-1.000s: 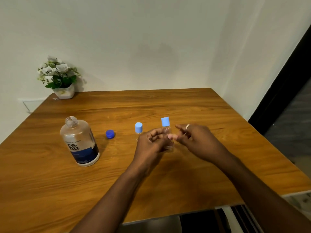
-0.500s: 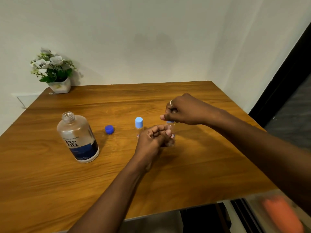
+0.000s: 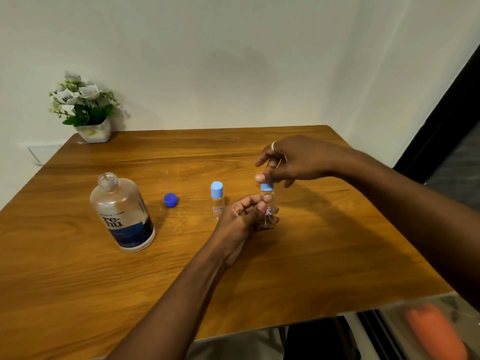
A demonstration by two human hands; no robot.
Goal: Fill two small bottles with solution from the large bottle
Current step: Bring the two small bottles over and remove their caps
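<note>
The small bottle (image 3: 267, 206) stands on the wooden table (image 3: 311, 255), your left hand (image 3: 244, 219) wrapped around its body. Your right hand (image 3: 293, 162) pinches its light blue cap (image 3: 266, 187) from above. The second small bottle (image 3: 217, 201), capped, is just beside; the large bottle (image 3: 122, 211) stands open further left.

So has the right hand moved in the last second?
Yes. The right hand was level with the left hand beside the held small bottle; now it sits above it, fingers on the light blue cap, farther toward the table's back edge.
</note>
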